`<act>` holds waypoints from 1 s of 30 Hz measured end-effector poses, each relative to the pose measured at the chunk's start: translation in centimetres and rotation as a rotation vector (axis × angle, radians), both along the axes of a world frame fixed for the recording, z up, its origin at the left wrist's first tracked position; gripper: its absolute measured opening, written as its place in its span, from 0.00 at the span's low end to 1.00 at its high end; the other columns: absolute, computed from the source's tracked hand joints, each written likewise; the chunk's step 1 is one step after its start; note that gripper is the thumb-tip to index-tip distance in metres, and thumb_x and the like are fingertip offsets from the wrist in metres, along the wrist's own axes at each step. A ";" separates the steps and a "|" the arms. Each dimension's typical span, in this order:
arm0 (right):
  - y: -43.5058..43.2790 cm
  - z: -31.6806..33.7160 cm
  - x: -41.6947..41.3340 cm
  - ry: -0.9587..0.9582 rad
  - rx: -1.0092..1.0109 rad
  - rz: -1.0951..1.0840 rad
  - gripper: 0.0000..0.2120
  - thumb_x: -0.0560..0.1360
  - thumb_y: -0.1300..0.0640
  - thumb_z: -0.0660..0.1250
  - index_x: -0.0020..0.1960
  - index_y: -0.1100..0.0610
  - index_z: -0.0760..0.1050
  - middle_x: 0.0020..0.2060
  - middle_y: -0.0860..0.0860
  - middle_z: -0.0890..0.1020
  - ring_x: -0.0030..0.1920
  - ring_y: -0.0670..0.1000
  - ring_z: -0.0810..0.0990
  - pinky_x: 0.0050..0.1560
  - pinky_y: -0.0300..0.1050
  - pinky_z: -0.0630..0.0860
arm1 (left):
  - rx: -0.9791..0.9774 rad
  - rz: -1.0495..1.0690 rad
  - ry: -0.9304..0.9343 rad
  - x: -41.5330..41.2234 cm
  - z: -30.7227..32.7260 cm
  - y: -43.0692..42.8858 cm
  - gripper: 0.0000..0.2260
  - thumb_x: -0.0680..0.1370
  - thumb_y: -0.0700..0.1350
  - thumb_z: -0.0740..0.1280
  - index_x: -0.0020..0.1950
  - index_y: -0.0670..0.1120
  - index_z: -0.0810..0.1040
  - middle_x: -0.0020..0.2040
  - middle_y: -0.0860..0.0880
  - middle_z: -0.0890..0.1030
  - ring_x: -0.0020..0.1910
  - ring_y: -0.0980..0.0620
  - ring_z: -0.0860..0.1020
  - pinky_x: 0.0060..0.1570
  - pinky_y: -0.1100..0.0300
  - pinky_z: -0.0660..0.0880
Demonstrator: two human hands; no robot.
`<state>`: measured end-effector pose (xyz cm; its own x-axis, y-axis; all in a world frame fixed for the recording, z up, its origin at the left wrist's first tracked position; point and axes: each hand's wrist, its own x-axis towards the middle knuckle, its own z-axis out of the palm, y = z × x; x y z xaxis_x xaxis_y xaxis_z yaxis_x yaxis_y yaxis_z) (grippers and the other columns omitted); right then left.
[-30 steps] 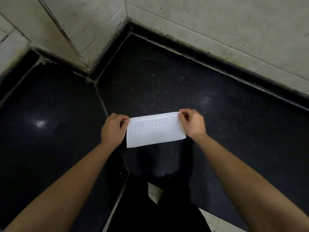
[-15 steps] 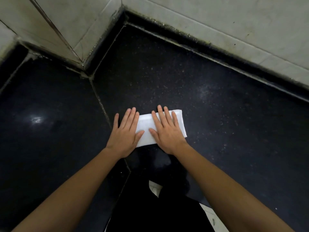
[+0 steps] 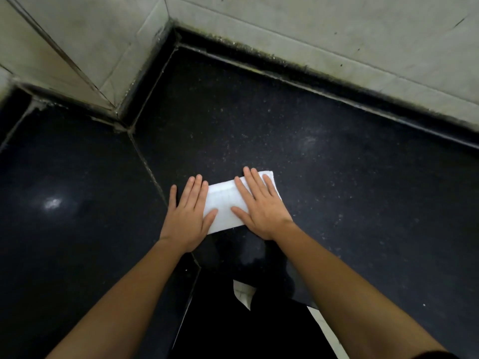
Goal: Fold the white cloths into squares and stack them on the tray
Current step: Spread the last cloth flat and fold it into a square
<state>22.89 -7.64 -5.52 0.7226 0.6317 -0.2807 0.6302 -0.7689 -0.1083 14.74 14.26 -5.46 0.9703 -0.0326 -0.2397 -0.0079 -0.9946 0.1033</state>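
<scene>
A white cloth (image 3: 224, 203), folded into a narrow strip, lies flat on the black speckled counter (image 3: 337, 177). My left hand (image 3: 188, 216) presses its left end with straight fingers, partly on the counter. My right hand (image 3: 259, 206) lies flat on the cloth's right half, fingers spread and straight. The two hands cover most of the strip; only its middle and far right corner show. No tray is in view.
Pale tiled walls (image 3: 311, 29) close the counter at the back and left, meeting in a corner (image 3: 171, 22). A seam (image 3: 147, 164) runs through the counter just left of the cloth. The counter's front edge (image 3: 191, 288) is near my body, with light floor (image 3: 243, 294) below.
One second ago both hands pinched the cloth's top corners and held it up. It was then laid on the counter and folded lower; now both palms press it flat, slightly apart.
</scene>
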 end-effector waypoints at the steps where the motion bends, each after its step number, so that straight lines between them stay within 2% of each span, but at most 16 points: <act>1: -0.6 0.2 0.1 -0.005 -0.005 -0.038 0.36 0.83 0.36 0.41 0.81 0.57 0.42 0.80 0.59 0.42 0.80 0.56 0.39 0.78 0.60 0.47 | -0.015 0.023 0.002 0.1 0.2 -0.2 0.32 0.83 0.61 0.45 0.80 0.41 0.54 0.81 0.42 0.53 0.80 0.46 0.50 0.76 0.38 0.51; 5: -2.6 1.1 -0.3 0.010 0.025 -0.312 0.38 0.82 0.35 0.45 0.81 0.59 0.45 0.80 0.59 0.44 0.80 0.58 0.42 0.79 0.60 0.45 | -0.057 0.120 0.053 -1.4 0.5 -1.2 0.34 0.82 0.62 0.42 0.80 0.40 0.51 0.81 0.42 0.50 0.80 0.45 0.47 0.77 0.40 0.48; 7: -3.7 2.0 -1.2 0.002 0.106 -0.462 0.36 0.81 0.35 0.51 0.79 0.59 0.55 0.79 0.59 0.54 0.78 0.59 0.52 0.77 0.59 0.52 | -0.079 0.152 0.069 -2.7 1.1 -1.7 0.35 0.81 0.63 0.40 0.80 0.40 0.50 0.81 0.42 0.50 0.80 0.45 0.47 0.77 0.41 0.46; 10: -4.4 3.4 -1.4 0.003 0.121 -0.546 0.30 0.78 0.35 0.59 0.70 0.55 0.71 0.65 0.55 0.72 0.65 0.57 0.70 0.66 0.53 0.66 | -0.155 0.241 0.040 -2.3 2.3 -1.9 0.34 0.81 0.62 0.42 0.79 0.40 0.57 0.79 0.42 0.57 0.79 0.44 0.53 0.75 0.41 0.50; 13: -3.5 4.5 -0.5 0.250 0.165 -0.751 0.20 0.75 0.39 0.65 0.59 0.51 0.77 0.57 0.51 0.75 0.57 0.53 0.75 0.56 0.49 0.74 | -0.207 0.293 -0.020 0.2 3.4 -1.5 0.29 0.83 0.58 0.49 0.77 0.40 0.62 0.77 0.40 0.62 0.76 0.42 0.59 0.72 0.41 0.57; 15: -2.9 5.1 0.3 0.404 0.264 -0.881 0.12 0.74 0.43 0.68 0.52 0.49 0.78 0.51 0.48 0.78 0.51 0.50 0.79 0.49 0.46 0.78 | -0.247 0.308 -0.006 2.2 3.9 -1.1 0.27 0.83 0.55 0.55 0.78 0.41 0.60 0.78 0.41 0.61 0.76 0.42 0.59 0.72 0.40 0.58; 17: -2.8 5.7 1.2 0.472 0.397 -0.938 0.07 0.74 0.47 0.69 0.49 0.49 0.77 0.44 0.46 0.80 0.45 0.47 0.79 0.41 0.41 0.77 | -0.308 0.281 0.031 4.4 4.5 -1.0 0.29 0.82 0.52 0.61 0.79 0.42 0.57 0.78 0.42 0.59 0.77 0.43 0.57 0.72 0.40 0.58; 20: -3.0 7.3 2.3 0.495 0.548 -0.854 0.06 0.74 0.48 0.73 0.45 0.49 0.78 0.42 0.44 0.82 0.43 0.44 0.80 0.39 0.36 0.74 | -0.427 0.209 0.113 7.9 6.2 -1.7 0.37 0.78 0.49 0.69 0.80 0.45 0.52 0.79 0.44 0.57 0.78 0.44 0.55 0.74 0.42 0.59; 23: -3.2 9.6 3.5 0.502 0.584 -0.687 0.07 0.72 0.48 0.76 0.43 0.48 0.79 0.41 0.45 0.83 0.43 0.46 0.81 0.44 0.42 0.79 | -0.569 0.234 0.243 11.0 8.7 -2.6 0.45 0.74 0.45 0.74 0.81 0.52 0.46 0.80 0.48 0.54 0.79 0.47 0.51 0.75 0.44 0.58; 25: -3.3 11.5 4.6 0.518 0.604 -0.612 0.07 0.71 0.48 0.77 0.42 0.47 0.80 0.40 0.45 0.84 0.42 0.45 0.82 0.45 0.45 0.81 | -0.693 0.216 0.317 12.6 10.3 -3.1 0.49 0.72 0.44 0.76 0.81 0.55 0.44 0.80 0.51 0.56 0.79 0.50 0.53 0.75 0.45 0.59; 27: -3.3 13.7 6.0 0.470 0.607 -0.537 0.07 0.71 0.48 0.77 0.42 0.46 0.80 0.39 0.44 0.84 0.41 0.45 0.81 0.44 0.47 0.81 | -0.818 0.162 0.349 14.1 12.0 -3.1 0.46 0.72 0.42 0.76 0.81 0.53 0.50 0.75 0.51 0.67 0.74 0.51 0.65 0.72 0.49 0.65; 28: -3.4 14.7 6.8 0.430 0.613 -0.508 0.07 0.71 0.48 0.77 0.42 0.46 0.80 0.39 0.44 0.84 0.40 0.45 0.81 0.44 0.48 0.80 | -0.870 0.137 0.326 14.9 12.9 -3.0 0.41 0.72 0.41 0.76 0.80 0.50 0.56 0.68 0.49 0.75 0.68 0.50 0.73 0.68 0.51 0.70; 30: -3.6 16.8 8.2 0.312 0.660 -0.474 0.06 0.71 0.51 0.78 0.42 0.46 0.81 0.39 0.44 0.84 0.39 0.45 0.81 0.42 0.48 0.79 | -0.895 0.102 0.144 16.1 14.9 -2.9 0.28 0.73 0.38 0.75 0.72 0.46 0.72 0.54 0.47 0.82 0.55 0.47 0.81 0.57 0.53 0.76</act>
